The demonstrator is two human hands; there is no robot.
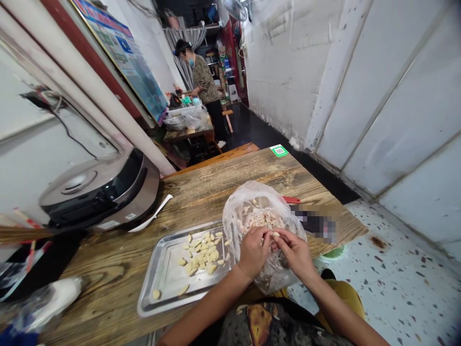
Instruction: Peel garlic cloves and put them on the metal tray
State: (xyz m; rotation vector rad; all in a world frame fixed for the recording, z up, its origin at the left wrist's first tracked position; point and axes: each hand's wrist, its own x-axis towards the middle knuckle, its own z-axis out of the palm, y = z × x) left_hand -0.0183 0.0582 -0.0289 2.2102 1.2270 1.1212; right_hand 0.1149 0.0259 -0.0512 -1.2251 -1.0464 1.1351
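Observation:
My left hand (253, 252) and my right hand (296, 251) meet over the open mouth of a clear plastic bag (240, 205) full of garlic skins. Between the fingertips of both hands sits a garlic clove (275, 234). Left of the bag lies a metal tray (166, 276) with several peeled garlic cloves (201, 253) gathered near its far right part and a few loose ones near its front.
A rice cooker (103, 189) and a white rice paddle (153, 215) stand at the left of the wooden table (223, 180). A red-handled object (291, 199) lies behind the bag. A person (205, 86) stands at a far table. White wall on the right.

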